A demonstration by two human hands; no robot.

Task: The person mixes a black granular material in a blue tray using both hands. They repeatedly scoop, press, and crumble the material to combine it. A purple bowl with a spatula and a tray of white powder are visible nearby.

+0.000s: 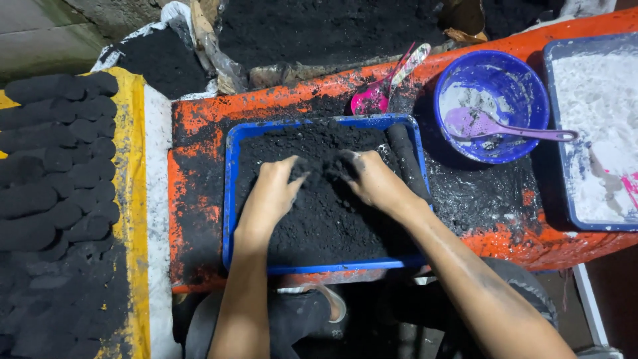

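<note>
I see my left hand (276, 189) and right hand (372, 179) open, fingertips buried in black powder (319, 219) filling the blue tray (229, 199); a bowl (492, 106) sits upper right.

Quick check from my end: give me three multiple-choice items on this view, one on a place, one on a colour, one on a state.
1. Where does the purple spoon lie?
A in the round blue bowl
B on the floor
C in the blue tray

2. What colour is the worktable?
A green
B orange
C white

3. What are the left hand and right hand doing?
A resting in the air
B holding spoons
C dug into black powder

Answers: 1 A, its head rests inside the bowl; 2 B, orange shows under the soot; 3 C, fingertips are buried in powder.
</note>
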